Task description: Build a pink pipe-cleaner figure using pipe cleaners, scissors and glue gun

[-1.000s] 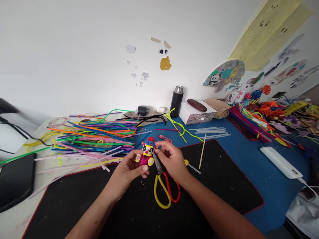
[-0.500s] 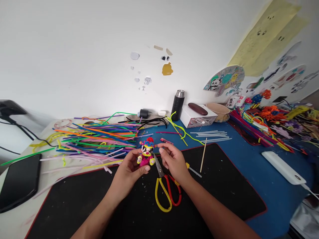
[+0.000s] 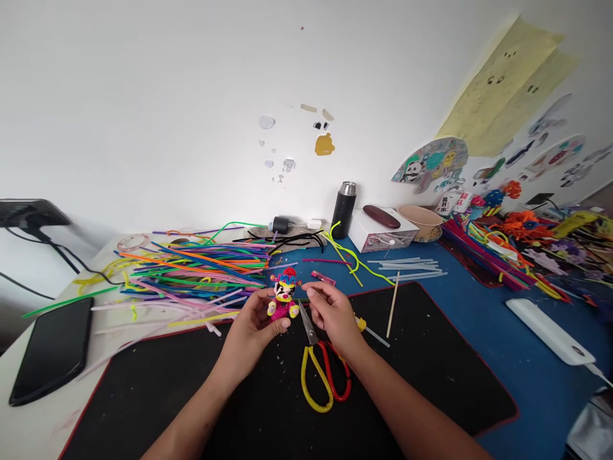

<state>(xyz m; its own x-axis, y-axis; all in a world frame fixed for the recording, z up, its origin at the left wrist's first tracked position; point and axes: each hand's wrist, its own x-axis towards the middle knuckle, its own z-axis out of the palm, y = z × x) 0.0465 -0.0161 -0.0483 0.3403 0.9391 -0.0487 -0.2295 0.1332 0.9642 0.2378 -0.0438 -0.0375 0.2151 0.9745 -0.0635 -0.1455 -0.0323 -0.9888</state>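
My left hand [image 3: 253,326] is closed around a small pipe-cleaner doll [image 3: 283,306], thumb across its lower front. The doll has a pink body, yellow paws, a black-and-white face with a yellow chin, and a red and blue hat. Just right of the hat is my right hand [image 3: 332,313], its thumb and forefinger drawn together; what they pinch, if anything, is too small to make out. Scissors [image 3: 311,335] with one yellow and one red handle lie on the black mat [image 3: 191,383] below, partly under the right hand.
Many colored pipe cleaners [image 3: 201,262] are heaped at left, near a black phone [image 3: 52,348]. Behind stand a black thermos [image 3: 343,211], a white box [image 3: 378,233] and a bowl [image 3: 421,217]. Clear glue sticks [image 3: 407,265], a wooden stick [image 3: 393,306] and a white device [image 3: 548,329] lie rightward.
The whole view has shifted slightly, with the scene sitting a little lower. My right fingertips have come slightly away from the doll's hat; the left hand still holds the doll.
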